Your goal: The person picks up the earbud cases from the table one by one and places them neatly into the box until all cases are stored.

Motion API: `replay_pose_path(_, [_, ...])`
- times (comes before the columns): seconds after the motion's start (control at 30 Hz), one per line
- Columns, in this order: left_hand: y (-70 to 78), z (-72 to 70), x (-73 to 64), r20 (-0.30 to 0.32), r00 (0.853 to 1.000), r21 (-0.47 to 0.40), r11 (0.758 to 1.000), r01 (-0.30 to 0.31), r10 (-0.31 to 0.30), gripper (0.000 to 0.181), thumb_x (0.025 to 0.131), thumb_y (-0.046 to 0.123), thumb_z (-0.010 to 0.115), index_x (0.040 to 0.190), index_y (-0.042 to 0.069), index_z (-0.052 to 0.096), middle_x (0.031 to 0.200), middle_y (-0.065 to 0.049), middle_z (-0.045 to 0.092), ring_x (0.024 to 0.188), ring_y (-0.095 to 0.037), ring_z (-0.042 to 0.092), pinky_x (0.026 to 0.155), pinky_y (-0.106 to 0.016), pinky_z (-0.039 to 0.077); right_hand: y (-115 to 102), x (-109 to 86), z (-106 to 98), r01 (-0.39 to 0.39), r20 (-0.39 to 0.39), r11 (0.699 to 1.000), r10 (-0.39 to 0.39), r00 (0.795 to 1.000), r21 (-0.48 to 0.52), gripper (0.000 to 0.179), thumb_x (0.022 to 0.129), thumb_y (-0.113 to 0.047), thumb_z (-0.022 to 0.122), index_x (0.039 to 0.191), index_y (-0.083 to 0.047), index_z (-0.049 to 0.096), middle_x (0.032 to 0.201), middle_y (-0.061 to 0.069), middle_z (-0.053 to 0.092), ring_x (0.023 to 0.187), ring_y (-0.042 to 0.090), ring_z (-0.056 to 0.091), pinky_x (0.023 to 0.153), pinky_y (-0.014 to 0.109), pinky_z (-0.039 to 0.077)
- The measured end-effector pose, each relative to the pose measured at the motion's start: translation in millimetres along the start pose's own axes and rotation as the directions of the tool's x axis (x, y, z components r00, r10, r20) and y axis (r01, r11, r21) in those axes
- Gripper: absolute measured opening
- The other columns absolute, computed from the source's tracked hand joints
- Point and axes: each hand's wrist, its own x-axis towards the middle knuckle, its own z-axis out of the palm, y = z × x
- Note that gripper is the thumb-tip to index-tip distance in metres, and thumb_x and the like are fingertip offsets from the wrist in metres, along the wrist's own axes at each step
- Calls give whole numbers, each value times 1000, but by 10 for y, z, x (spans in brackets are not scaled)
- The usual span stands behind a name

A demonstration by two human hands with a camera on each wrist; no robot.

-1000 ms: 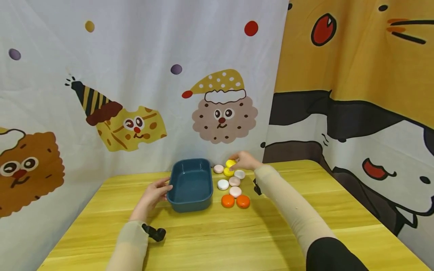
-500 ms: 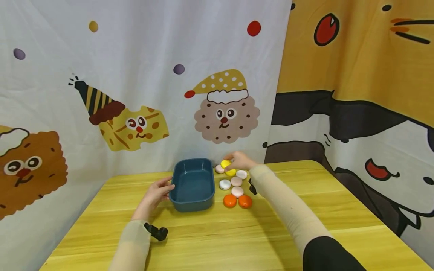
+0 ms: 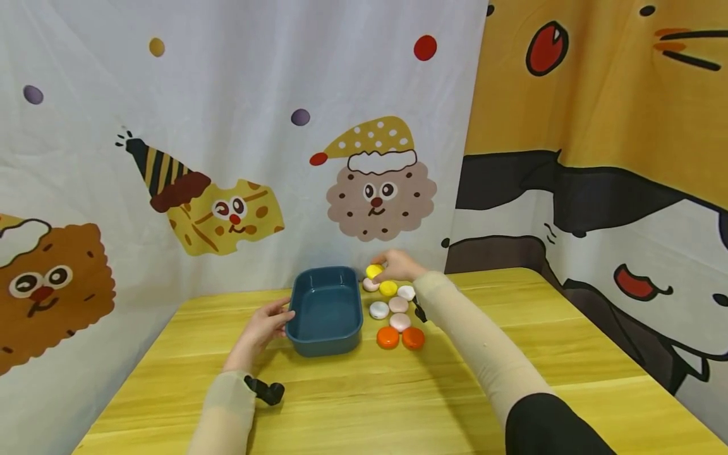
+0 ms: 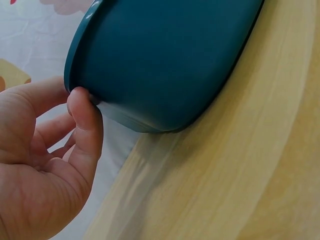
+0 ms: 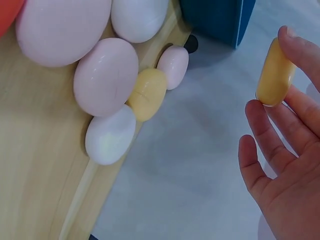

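My left hand [image 3: 264,325] pinches the left edge of a deep teal rectangular baking dish [image 3: 324,346], with the thumb at its rim in the left wrist view. The dish stands on the table, and nothing lies inside it. Between thumb and fingertips, my right hand [image 3: 400,265] holds a smooth yellow disc [image 5: 276,75], raised above the table's far edge. Below that hand lie a second yellow disc [image 3: 388,289] and a pale pink disc [image 3: 370,286]. Toward the front are white discs [image 3: 379,309], more pink discs [image 3: 400,322] and two orange discs [image 3: 388,337].
A wood-grain table [image 3: 364,404] bears everything. Behind it hangs a white curtain [image 3: 239,76] with cartoon prints, close to the far table edge. Another printed curtain [image 3: 603,114] runs along the right side. The discs sit close together, right of the dish.
My right hand has lifted the yellow disc and carried it left, away from the other yellow disc and over the pink one. My left hand stays at the dish's edge.
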Motion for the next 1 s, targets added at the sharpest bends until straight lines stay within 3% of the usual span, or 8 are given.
replay_pose_path(0.3, [48,-16,4,14,1000,-15,1000,6,-6,59,96,9,60,149,2,35,107,-8,50,63,-12,48,57,-24,49,-75,76,72,3,28,1000,-3,1000,23,58,76,-26,83,125,-3,65,122,10,64,118,29,55,99,42,44])
replay_pose_path(0.67, [-26,-10,-12,-25,1000,-8,1000,-1,0,56,96,6,59,148,3,39,112,-11,52,62,-11,47,56,-24,49,-186,152,201,33,27,999,-34,999,14,51,76,-22,81,122,-5,68,119,11,65,114,29,58,94,40,47])
replay_pose_path(1.0, [-55,-2,6,-16,1000,-48,999,-14,13,56,94,5,61,146,1,40,100,-7,53,59,-11,47,54,-23,48,-315,233,254,54,12,998,-54,998,13,49,77,-22,83,121,-6,68,120,10,65,112,28,59,94,40,48])
